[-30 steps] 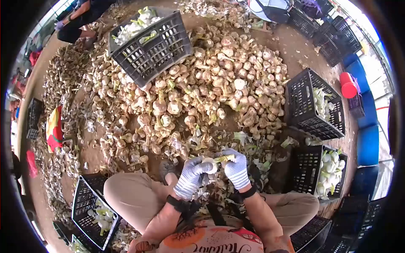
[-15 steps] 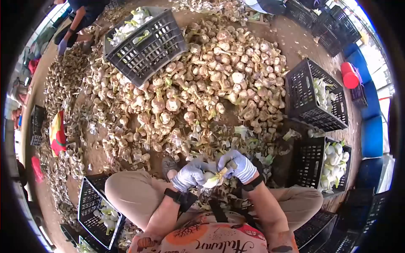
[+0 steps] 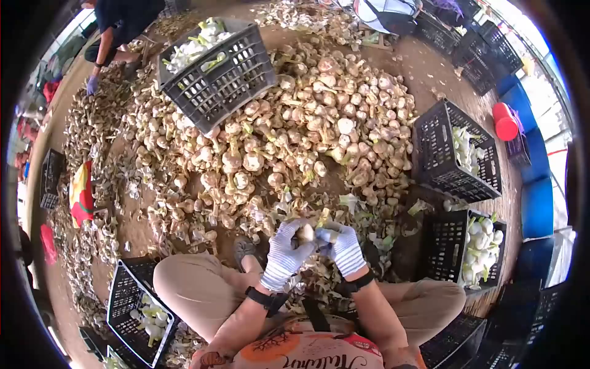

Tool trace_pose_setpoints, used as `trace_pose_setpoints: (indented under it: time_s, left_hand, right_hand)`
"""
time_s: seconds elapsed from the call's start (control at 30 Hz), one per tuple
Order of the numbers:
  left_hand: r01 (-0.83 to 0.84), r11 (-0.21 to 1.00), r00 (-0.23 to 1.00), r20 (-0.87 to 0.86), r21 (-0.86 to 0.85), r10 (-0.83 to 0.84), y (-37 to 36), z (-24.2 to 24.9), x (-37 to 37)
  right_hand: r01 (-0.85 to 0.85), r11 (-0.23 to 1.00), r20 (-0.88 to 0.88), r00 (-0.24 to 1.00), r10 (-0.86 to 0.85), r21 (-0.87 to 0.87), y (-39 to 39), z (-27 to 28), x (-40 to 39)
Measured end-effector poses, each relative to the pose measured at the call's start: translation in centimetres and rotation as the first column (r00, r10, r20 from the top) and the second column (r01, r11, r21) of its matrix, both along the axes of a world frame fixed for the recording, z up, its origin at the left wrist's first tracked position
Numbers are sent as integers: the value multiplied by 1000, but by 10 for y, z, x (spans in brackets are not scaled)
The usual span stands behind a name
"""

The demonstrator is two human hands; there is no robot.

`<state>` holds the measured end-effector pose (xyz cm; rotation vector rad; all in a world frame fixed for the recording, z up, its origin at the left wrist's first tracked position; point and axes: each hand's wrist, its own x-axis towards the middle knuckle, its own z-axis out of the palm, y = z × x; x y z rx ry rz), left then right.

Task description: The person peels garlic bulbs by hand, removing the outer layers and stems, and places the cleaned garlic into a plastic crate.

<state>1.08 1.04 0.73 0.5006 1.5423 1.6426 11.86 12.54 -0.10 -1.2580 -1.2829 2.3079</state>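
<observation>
My left hand (image 3: 286, 253), in a striped white-and-grey glove, is closed around a garlic bulb (image 3: 305, 233) in front of my lap. Right beside it, my right hand (image 3: 342, 247) wears a similar glove, its fingers curled in against the bulb. A pale yellow-green stem piece (image 3: 324, 217) shows just above the right fingers. What else those fingers grip is hidden. Below and around both hands lie loose dry garlic skins (image 3: 316, 273). Beyond them spreads a big heap of untrimmed garlic bulbs (image 3: 319, 117).
A black crate (image 3: 218, 80) of trimmed garlic stands tilted on the heap. More garlic-filled crates stand at right (image 3: 458, 150), nearer right (image 3: 445, 246) and lower left (image 3: 138, 307). Another person's gloved hand (image 3: 92, 85) reaches down at upper left. A red-yellow cloth (image 3: 81, 194) lies left.
Both hands have moved slightly away from my body, and the bulb has turned, its pale side now facing up in my left hand. At upper left, the other person's hand has shifted lower.
</observation>
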Motion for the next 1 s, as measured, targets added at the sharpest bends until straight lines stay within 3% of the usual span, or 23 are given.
trace_pose_setpoints:
  time_s: [0.1,0.13,0.17,0.23,0.27,0.3,0.37,0.43,0.5,0.57,0.63,0.67,0.7,0.73,0.77,0.83,0.87,0.9,0.97,1.0]
  left_hand:
    - [-26,1000,996,85,4,26,-7,-11,-5]
    - [-12,1000,998,-62,6,13,-9,-17,-6]
    - [-18,1000,998,-57,7,18,-8,-14,-6]
    - [12,1000,1000,-22,-11,-12,-5,-4,-6]
    - [-59,996,945,326,74,32,-3,-5,-10]
    - [-165,984,880,461,63,118,-1,-2,-15]
    - [-98,993,844,535,64,49,-1,-4,-24]
    - [-132,990,866,490,38,97,2,3,-22]
    - [-161,987,884,449,22,134,4,5,-17]
    - [-131,986,878,473,105,67,-1,0,-9]
    - [-49,996,897,441,80,9,-9,24,-16]
    - [176,974,895,390,140,-217,-12,26,-19]
    - [383,905,842,331,188,-425,-15,26,-19]
    - [508,848,848,-84,-152,-523,-16,10,-14]
    - [506,850,849,-89,-148,-521,-16,-4,-11]
    - [205,967,805,-537,-150,-254,-17,-21,-6]
    - [204,976,955,-204,-79,-216,-16,-2,-11]
    - [191,974,981,0,-120,-193,-10,5,-14]
    - [144,988,971,200,-64,-129,-4,13,-16]
    - [141,988,972,199,-62,-126,0,16,-16]
  right_hand:
    - [-43,998,33,998,45,-37,0,19,-7]
    - [-117,992,47,992,115,41,-1,28,-10]
    - [-188,975,66,981,181,122,-1,31,-12]
    - [-95,987,-61,993,104,128,5,2,1]
    - [-129,990,-38,991,132,64,8,9,2]
    - [-161,987,-17,987,161,1,10,18,1]
    - [-214,974,42,976,212,72,6,24,-1]
    - [-261,954,97,964,249,145,4,17,-2]
    - [-159,961,169,978,122,226,5,5,-1]
    - [-116,954,184,981,67,275,11,-8,3]
    - [-17,949,305,949,-84,314,24,-37,10]
    - [122,983,314,936,-159,135,27,-20,6]
    - [190,981,180,964,-195,49,31,-23,13]
    - [205,979,76,976,-206,22,30,-15,13]
    - [221,975,-33,975,-222,-8,29,-5,12]
    - [138,986,-27,990,-136,89,33,4,13]
    - [50,983,-6,999,-50,176,32,5,17]
    - [48,984,-4,999,-48,174,31,1,21]
    - [-25,976,-105,993,48,216,31,-4,22]
    - [-22,992,-142,989,40,128,27,2,23]
